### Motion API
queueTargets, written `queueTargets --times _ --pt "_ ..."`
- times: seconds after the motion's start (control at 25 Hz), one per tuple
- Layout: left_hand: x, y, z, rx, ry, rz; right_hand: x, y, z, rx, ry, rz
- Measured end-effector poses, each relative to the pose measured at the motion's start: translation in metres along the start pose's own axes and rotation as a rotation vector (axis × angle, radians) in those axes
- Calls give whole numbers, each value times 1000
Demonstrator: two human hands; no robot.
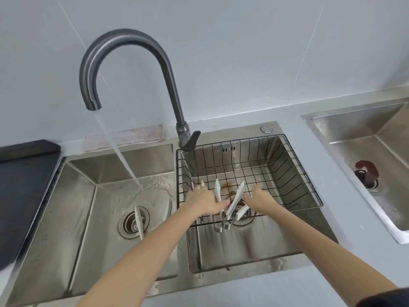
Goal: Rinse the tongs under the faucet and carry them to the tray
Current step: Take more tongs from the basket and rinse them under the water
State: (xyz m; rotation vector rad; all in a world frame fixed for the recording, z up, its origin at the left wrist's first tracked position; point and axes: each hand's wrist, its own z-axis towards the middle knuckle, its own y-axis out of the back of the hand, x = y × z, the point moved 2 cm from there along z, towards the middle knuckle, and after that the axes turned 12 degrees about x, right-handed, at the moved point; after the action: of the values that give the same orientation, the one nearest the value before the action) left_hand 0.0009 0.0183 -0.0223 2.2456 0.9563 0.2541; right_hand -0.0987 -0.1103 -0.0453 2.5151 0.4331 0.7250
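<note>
tongs (235,203) in wire basket (294,171)

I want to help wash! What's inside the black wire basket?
White tongs lie inside the wire basket; both hands reach in. Left hand covers part of them.

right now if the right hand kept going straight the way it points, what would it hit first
Probably the floor of the wire basket. The right hand reaches forward and down inside it, beside the tongs; past the fingertips only bare grid shows, though depth is unclear.
</note>
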Motion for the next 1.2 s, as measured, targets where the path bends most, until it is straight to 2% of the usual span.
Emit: queueTargets --times 0.16,0.36,0.6,0.76,1.04,1.2 --pt "-4 -3 9 10 27 29 -2 -8 12 -5 -38 62" --pt "-7 -2 5 -62 -11 -84 0 -8 13 -18 -39 138" --pt "7 -8 -12 -152 -87 -485 24 -3 -13 -229 130 159" --pt "27 -8 -31 -310 -127 -671 53 -6 -36 -320 289 186" --pt "87 -24 -72 -572 -84 -938 107 -41 -54 -282 480 228" --pt "126 -38 -89 -616 -84 -1167 140 -68 -52 -231 547 306"
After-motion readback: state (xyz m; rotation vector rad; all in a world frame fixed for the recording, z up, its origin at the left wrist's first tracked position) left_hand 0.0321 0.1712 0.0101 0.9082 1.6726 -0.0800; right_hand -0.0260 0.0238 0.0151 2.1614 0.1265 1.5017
